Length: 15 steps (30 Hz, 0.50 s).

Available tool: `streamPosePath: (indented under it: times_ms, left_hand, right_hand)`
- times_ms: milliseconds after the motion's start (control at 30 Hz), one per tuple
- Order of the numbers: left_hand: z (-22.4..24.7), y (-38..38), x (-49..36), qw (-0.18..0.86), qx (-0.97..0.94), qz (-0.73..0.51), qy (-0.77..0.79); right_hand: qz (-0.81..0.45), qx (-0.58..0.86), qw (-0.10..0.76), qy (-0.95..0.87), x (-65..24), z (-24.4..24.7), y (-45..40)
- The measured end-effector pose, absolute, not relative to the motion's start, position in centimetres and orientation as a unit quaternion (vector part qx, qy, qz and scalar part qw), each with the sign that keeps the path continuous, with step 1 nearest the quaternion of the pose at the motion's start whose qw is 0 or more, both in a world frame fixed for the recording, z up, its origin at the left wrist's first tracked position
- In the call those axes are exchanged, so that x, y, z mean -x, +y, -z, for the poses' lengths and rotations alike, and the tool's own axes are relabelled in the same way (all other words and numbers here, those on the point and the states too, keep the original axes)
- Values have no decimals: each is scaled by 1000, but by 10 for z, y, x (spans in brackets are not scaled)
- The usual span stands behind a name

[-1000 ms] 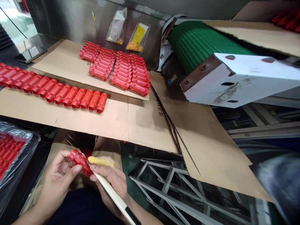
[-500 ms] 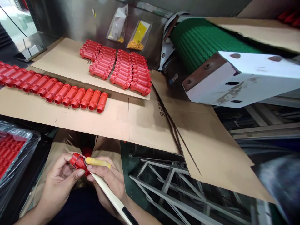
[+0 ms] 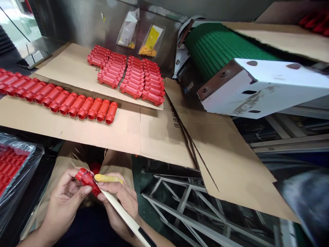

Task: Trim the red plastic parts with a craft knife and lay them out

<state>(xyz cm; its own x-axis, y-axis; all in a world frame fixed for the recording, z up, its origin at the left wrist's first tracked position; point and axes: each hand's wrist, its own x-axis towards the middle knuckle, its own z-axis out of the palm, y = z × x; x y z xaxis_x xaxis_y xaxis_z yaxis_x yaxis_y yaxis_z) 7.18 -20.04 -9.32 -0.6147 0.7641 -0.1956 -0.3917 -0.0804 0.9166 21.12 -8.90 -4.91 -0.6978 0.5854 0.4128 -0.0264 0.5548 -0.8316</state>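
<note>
In the head view, my left hand [image 3: 63,202] grips a red ribbed plastic tube [image 3: 86,178] near its upper end, thumb along its side. My right hand [image 3: 122,199] is closed around a long cream-coloured tool [image 3: 120,210] with a black section toward its lower end. A yellow finger cot [image 3: 108,178] covers one of its fingers. The tool's tip meets the tube's side, but the exact contact is hidden by my fingers. Both hands are above my lap, below the cardboard's near edge.
Red tubes [image 3: 69,102] lie in a row on the cardboard [image 3: 123,137]; stacked red tubes [image 3: 132,80] are behind. Two clear bags [image 3: 151,41] with yellow-orange contents lie farther back. A green conveyor belt [image 3: 226,48] is at right, a plastic-lined box [image 3: 33,154] of red parts at left.
The red tube has turned slightly in my hands, and more of its lower end shows. The right hand and tool have shifted slightly to the right.
</note>
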Motion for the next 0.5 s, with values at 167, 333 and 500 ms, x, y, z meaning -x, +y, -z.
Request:
streamPosePath:
  times_ms: [167, 333, 500]
  left_hand:
    - [93, -200, -73, 400, -187, -707, 552]
    - [94, -200, -75, 441, -136, -723, 514]
    - [93, -198, -72, 461, -111, -740, 477]
  right_hand:
    - [-439, 172, 314, -824, -211, 45, -88]
    - [-575, 223, 298, -728, -214, 41, -70]
    - [-631, 251, 368, -635, -226, 38, -53]
